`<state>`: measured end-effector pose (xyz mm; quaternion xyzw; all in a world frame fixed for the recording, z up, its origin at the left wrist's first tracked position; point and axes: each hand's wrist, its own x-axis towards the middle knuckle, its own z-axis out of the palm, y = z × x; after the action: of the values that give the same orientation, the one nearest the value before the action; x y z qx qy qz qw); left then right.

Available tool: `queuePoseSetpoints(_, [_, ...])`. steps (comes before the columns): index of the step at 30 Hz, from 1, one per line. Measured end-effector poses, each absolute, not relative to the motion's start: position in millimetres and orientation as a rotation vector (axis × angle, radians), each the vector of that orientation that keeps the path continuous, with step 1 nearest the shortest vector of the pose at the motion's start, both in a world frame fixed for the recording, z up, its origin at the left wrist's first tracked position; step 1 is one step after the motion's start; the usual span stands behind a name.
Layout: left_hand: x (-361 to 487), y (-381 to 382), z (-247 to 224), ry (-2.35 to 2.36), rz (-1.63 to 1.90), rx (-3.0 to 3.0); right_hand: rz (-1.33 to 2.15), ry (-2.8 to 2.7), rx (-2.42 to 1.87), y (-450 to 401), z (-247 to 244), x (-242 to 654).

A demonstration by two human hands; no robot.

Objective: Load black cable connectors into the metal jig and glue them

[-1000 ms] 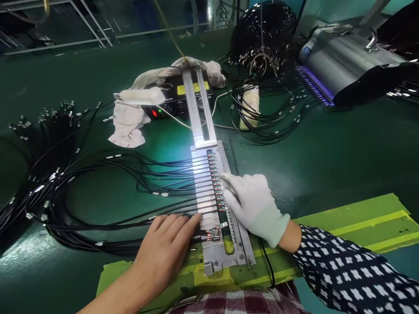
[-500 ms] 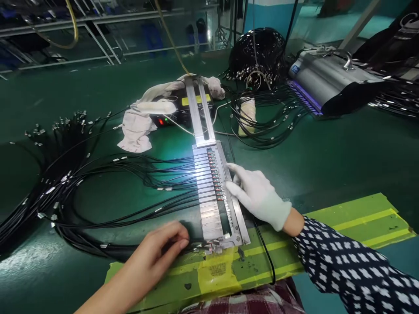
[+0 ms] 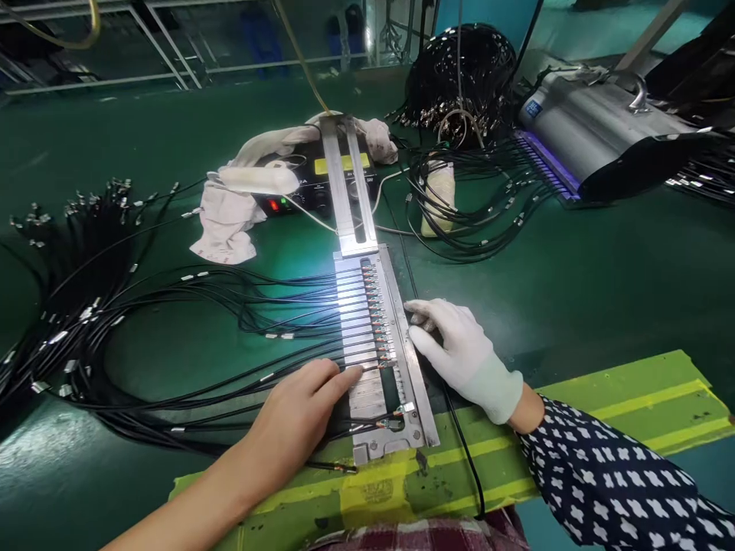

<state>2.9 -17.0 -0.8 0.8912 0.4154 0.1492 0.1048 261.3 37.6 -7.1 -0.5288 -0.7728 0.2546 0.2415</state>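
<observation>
Over black cables (image 3: 359, 314) on the fixture (image 3: 364, 402), left hand (image 3: 298, 405) hides any pinch; right hand (image 3: 459, 352) seems half-open.

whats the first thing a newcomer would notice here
Probably the bright glow at the left edge of the metal fixture, where black cables lie side by side. Next, the white-gloved right hand at its right edge, and the purple-lit metal housing at upper right.

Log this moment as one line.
Bare left hand: fingertip at thin black cables | White-gloved right hand: at slotted silver metal jig | Jig: cables laid across
</observation>
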Motion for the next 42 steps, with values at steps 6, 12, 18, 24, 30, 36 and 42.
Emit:
queuePoseSetpoints(6, [3.2, -10.7, 9.3, 1.122, 0.357, 2.646, 0.725, -2.134, -1.450, 38.6, -5.8, 261.9])
queuePoseSetpoints(12, [1.7, -7.9, 11.7, 1.078, 0.319, 2.518, 0.741, -2.115, -1.436, 39.9, -6.0, 261.3])
queuePoseSetpoints(18, [-1.5, -11.4, 1.7, 1.085, 0.427, 2.500, 0.739, -2.113, -1.418, 39.5, -7.1, 262.8])
queuePoseSetpoints(24, [-5.8, -28.8, -9.6, 1.250, 0.308, 2.671, 0.731, -2.115, -1.410, 40.8, -7.9, 261.4])
queuePoseSetpoints(30, [-3.8, -35.2, 4.2, 1.237, 0.292, 2.490, 0.720, -2.105, -1.335, 29.6, -3.2, 261.0])
queuePoseSetpoints(36, [-7.7, -50.6, 23.1, 1.192, 0.234, 2.007, 0.713, -2.153, -1.220, 1.8, -2.1, 269.7])
queuePoseSetpoints(42, [-2.0, -38.2, 9.1, 1.268, 0.570, 2.306, 0.796, -2.090, -1.251, 3.8, -4.3, 268.5])
